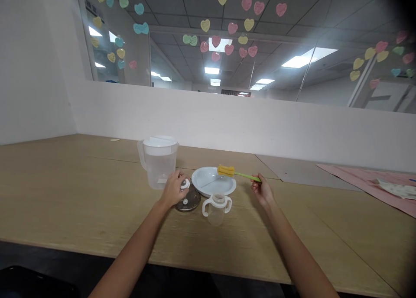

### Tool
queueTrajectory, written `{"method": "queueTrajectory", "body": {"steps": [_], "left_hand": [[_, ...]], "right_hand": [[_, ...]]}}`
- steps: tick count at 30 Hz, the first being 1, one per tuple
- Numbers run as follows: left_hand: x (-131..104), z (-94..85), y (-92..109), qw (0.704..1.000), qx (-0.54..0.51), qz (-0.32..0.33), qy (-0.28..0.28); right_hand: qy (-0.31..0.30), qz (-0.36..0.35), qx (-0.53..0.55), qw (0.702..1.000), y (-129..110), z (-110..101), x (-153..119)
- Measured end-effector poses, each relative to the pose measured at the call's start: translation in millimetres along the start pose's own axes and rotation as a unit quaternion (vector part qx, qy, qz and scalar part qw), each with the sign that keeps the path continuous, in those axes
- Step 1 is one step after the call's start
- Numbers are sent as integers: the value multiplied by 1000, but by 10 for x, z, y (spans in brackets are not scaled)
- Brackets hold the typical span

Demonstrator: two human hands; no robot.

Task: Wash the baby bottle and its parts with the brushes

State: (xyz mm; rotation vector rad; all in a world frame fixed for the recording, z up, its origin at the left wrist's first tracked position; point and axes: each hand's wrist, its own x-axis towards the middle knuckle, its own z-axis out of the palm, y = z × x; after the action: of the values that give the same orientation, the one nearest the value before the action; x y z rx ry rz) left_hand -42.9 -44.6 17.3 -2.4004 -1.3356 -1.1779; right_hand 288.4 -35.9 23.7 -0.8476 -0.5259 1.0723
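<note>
My right hand (264, 191) pinches the green handle of a bottle brush (226, 171). Its yellow sponge head is over the far right side of a white bowl (197, 176). Closed around a small white bottle cap (185, 184), my left hand (175, 189) is above a dark see-through lid (190, 202) lying on the table. Part of the cap is hidden by my fingers. In front of the bowl stands an uncapped clear baby bottle (216, 215) with two white handles. A clear pitcher (160, 166) with a white lid is just beyond my left hand.
The wooden table (97, 194) runs back to a white wall with a window above. At the right lie a grey sheet (302, 172) and a pink cloth (354, 181) with a patterned piece on top. A small flat pale piece (115, 140) rests at the back left.
</note>
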Motion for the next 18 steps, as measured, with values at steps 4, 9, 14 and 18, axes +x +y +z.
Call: {"method": "queueTrajectory", "body": {"steps": [4, 9, 14, 18], "left_hand": [[-15, 35, -30, 993, 60, -19, -99], [-21, -1, 17, 989, 45, -21, -138], [-21, 5, -2, 993, 48, -27, -105], [-21, -2, 60, 1000, 6, -24, -15]], "right_hand": [[20, 15, -18, 1000, 13, 31, -48], [24, 27, -36, 999, 10, 72, -95], [16, 11, -54, 998, 30, 72, -91], [11, 6, -51, 999, 47, 57, -67]]}}
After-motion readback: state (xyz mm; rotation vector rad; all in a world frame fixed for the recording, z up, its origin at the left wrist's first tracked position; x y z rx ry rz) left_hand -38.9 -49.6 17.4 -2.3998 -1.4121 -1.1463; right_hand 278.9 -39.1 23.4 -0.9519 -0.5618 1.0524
